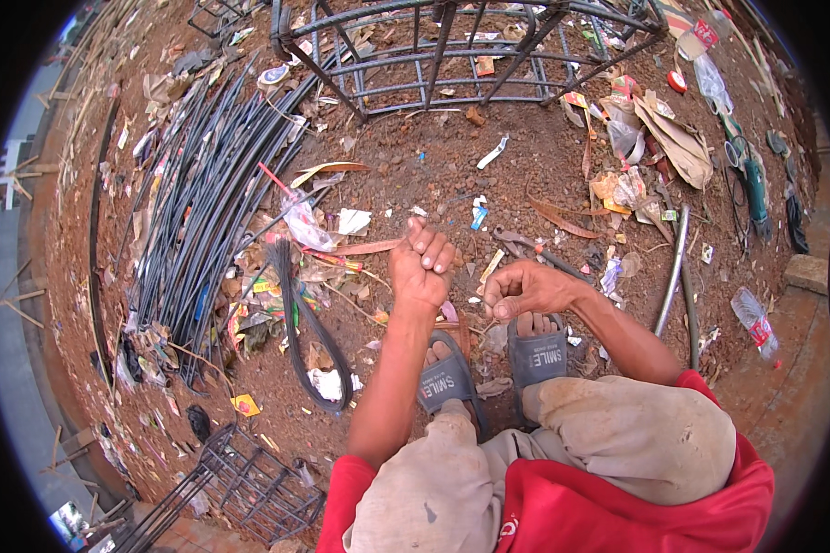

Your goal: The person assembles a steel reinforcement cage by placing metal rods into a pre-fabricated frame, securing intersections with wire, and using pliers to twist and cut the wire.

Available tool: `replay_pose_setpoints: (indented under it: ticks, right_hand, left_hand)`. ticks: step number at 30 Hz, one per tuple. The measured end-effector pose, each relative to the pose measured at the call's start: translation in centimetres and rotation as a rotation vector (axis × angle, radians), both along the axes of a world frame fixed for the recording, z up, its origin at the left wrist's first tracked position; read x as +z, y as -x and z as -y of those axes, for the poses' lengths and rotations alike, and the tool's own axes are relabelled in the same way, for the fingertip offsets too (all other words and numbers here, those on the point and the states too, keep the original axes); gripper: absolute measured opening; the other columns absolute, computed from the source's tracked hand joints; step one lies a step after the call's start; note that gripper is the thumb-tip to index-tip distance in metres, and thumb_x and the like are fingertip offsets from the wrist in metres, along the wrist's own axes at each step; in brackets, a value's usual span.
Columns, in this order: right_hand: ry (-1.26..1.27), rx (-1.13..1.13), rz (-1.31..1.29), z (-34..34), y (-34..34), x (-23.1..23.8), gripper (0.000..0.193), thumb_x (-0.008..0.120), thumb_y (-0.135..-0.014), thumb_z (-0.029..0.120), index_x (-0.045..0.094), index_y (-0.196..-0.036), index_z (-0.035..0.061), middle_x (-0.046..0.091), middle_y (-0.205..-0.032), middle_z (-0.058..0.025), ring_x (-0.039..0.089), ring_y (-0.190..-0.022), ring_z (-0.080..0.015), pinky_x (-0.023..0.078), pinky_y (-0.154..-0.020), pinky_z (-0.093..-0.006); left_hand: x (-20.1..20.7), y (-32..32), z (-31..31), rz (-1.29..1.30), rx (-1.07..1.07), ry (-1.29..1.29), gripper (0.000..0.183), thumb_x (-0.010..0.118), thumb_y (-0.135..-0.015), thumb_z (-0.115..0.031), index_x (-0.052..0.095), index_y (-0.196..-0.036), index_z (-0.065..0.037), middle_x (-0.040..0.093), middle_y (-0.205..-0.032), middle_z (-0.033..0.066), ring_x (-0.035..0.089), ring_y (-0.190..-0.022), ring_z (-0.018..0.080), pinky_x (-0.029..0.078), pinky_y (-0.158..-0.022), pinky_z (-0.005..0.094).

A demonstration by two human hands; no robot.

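Note:
Both my hands are in front of my knees, above littered brown soil. My left hand [421,264] is closed, with its curled fingers turned up; anything inside it is too small to make out. Lower and to the right, my right hand [533,288] has its fingers bent in against the thumb, and what they pinch, if anything, does not show. Just beyond the right hand a pair of pincers [563,264] lies on the ground. Left of my left forearm rests a doubled-over bundle of thin dark tie wire [321,346].
A rebar cage [433,81] stands at the far side. Many dark steel rods [217,207] lie on the left, above a smaller rebar cage [260,488]. To the right are a metal pipe [674,272], a teal power tool [755,189] and a plastic bottle [754,321]. My sandalled feet [539,355] are close below my hands.

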State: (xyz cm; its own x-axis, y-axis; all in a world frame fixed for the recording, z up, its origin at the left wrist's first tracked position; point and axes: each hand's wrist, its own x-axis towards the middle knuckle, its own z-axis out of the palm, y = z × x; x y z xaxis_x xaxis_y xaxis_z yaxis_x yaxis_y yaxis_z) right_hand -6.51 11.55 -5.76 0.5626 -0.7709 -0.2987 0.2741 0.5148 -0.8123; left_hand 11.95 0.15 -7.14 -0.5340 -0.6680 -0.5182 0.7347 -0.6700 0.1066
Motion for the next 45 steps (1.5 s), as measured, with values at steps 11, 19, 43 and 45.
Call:
replay_pose_setpoints:
  ticks: [11,19,43,45]
  right_hand:
    - [-0.065,-0.485,-0.457,-0.5,-2.1,-1.1,0.015,0.071,-0.090,0.016,0.069,-0.091,0.0009,0.068,-0.080,-0.0015,0.060,-0.075,-0.0067,0.047,-0.069,-0.0259]
    - [0.031,-0.291,0.344,0.1,-0.6,0.7,0.018,0.066,-0.095,0.016,0.067,-0.101,-0.0008,0.069,-0.090,-0.0043,0.064,-0.086,-0.0123,0.050,-0.081,-0.0291]
    - [0.146,-0.023,-0.582,-0.6,-3.7,0.3,0.018,0.063,-0.094,0.016,0.067,-0.093,-0.0012,0.064,-0.082,-0.0013,0.056,-0.074,-0.0080,0.046,-0.071,-0.0270]
    - [-0.134,0.087,-0.176,-0.3,-2.2,3.9,0.018,0.065,-0.096,0.019,0.067,-0.092,0.0010,0.064,-0.080,-0.0018,0.057,-0.076,-0.0116,0.048,-0.074,-0.0311]
  left_hand:
    - [4.2,2.5,0.8,0.179,0.123,0.337,0.021,0.054,-0.102,-0.027,0.053,-0.092,-0.008,0.038,-0.060,-0.0032,0.035,-0.045,0.0091,0.031,-0.040,0.0262]
    - [1.4,-0.6,1.7,-0.264,0.139,-0.012,0.023,0.041,-0.107,-0.019,0.050,-0.094,-0.002,0.038,-0.061,-0.0016,0.031,-0.045,0.0098,0.027,-0.039,0.0264]
    - [-0.4,-2.6,3.3,-0.281,0.206,0.166,0.013,0.055,-0.101,-0.017,0.059,-0.100,-0.005,0.055,-0.074,0.0018,0.049,-0.066,0.0147,0.042,-0.060,0.0299]
    - [-1.3,-3.3,2.9,-0.308,0.243,0.156,0.013,0.056,-0.100,-0.018,0.059,-0.101,-0.005,0.057,-0.079,0.0027,0.052,-0.071,0.0159,0.046,-0.065,0.0314]
